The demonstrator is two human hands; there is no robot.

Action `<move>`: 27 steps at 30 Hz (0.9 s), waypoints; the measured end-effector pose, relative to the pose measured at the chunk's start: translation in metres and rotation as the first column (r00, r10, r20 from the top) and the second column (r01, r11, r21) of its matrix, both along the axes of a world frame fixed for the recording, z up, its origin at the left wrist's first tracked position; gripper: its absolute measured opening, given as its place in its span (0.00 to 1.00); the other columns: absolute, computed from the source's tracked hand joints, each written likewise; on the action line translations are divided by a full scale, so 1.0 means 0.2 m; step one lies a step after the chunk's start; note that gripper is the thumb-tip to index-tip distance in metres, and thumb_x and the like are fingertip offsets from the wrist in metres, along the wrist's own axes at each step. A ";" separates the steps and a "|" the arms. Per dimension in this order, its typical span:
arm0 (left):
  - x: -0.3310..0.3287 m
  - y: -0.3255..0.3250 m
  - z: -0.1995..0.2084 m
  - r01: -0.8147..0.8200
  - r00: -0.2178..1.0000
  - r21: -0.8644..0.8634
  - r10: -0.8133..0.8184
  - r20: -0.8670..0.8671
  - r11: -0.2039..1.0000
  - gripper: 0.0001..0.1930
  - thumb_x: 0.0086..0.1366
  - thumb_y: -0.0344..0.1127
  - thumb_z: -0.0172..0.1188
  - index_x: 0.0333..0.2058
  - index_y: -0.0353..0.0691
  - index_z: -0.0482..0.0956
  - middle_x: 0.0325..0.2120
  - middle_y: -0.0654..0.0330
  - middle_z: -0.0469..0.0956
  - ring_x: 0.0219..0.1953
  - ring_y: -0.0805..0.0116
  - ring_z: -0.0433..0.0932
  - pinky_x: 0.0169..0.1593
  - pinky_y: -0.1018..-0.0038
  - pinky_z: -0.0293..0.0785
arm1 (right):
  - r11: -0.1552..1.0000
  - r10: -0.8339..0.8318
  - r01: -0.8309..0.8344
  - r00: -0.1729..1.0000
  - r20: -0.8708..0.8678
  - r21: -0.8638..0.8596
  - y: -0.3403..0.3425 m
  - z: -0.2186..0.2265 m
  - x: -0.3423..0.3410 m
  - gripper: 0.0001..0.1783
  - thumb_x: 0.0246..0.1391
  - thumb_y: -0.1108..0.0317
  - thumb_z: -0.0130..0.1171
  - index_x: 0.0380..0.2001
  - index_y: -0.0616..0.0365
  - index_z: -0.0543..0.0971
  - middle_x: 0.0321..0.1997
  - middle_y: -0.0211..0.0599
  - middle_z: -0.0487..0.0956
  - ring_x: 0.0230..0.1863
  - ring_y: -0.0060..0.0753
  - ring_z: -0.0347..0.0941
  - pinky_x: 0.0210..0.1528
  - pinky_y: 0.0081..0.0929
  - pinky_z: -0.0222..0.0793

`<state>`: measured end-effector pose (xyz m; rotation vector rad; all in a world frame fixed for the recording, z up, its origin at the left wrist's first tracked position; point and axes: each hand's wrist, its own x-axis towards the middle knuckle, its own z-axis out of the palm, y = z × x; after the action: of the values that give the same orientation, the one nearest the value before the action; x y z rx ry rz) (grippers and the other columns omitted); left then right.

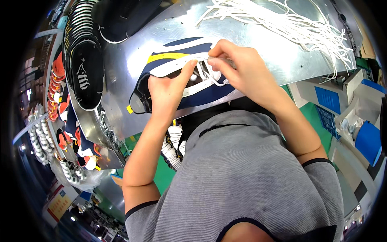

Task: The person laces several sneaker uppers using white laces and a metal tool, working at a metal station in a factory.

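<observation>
A navy shoe upper (205, 99) with white and yellow stripes lies on the metal table in front of me, its heel end toward the left. White lace (206, 73) runs across its eyelet strips near the toe end. My left hand (169, 86) grips the eyelet edge of the upper, thumb stretched along the white strip. At the far eyelet strip, my right hand (234, 64) pinches with thumb and forefinger; the lace runs up to these fingertips, though its end is too small to make out.
A heap of loose white laces (278, 22) lies at the table's far right. Stacked black uppers (82, 76) stand at the left, with another black piece (121, 18) beside them. The metal table's (117, 121) near edge runs close to my body. White boxes (342, 90) stand at the right.
</observation>
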<state>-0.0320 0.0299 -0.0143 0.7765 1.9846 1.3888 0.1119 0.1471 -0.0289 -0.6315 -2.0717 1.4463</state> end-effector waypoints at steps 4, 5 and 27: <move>0.02 -0.01 -0.01 0.017 1.000 0.065 -0.018 0.005 0.998 0.10 0.60 0.27 0.68 0.39 0.30 0.81 0.34 0.60 0.83 0.35 0.76 0.80 0.40 0.78 0.75 | 0.998 0.041 -0.047 0.994 0.099 0.053 0.03 0.00 0.00 0.07 0.57 0.66 0.59 0.31 0.59 0.78 0.23 0.43 0.79 0.24 0.45 0.77 0.29 0.39 0.71; 0.01 -0.03 -0.02 0.040 0.999 0.047 -0.039 -0.016 0.998 0.09 0.61 0.26 0.66 0.39 0.29 0.81 0.33 0.60 0.83 0.35 0.76 0.80 0.40 0.78 0.75 | 0.986 0.049 -0.070 0.989 0.139 0.150 0.03 0.00 -0.01 0.07 0.56 0.67 0.59 0.31 0.59 0.78 0.23 0.44 0.80 0.26 0.47 0.78 0.30 0.41 0.71; -0.02 0.04 0.03 0.058 0.968 -0.081 -0.036 0.247 0.995 0.15 0.58 0.25 0.68 0.44 0.33 0.80 0.40 0.60 0.82 0.41 0.72 0.79 0.47 0.75 0.75 | 0.977 -0.025 -0.016 0.982 0.189 0.210 0.03 -0.09 -0.13 0.15 0.65 0.59 0.51 0.48 0.57 0.73 0.32 0.43 0.83 0.36 0.48 0.80 0.40 0.41 0.74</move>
<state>-0.0355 0.0379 -0.0087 0.5785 1.8100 1.2937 0.0859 0.1539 -0.0472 -0.7101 -2.3309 1.1802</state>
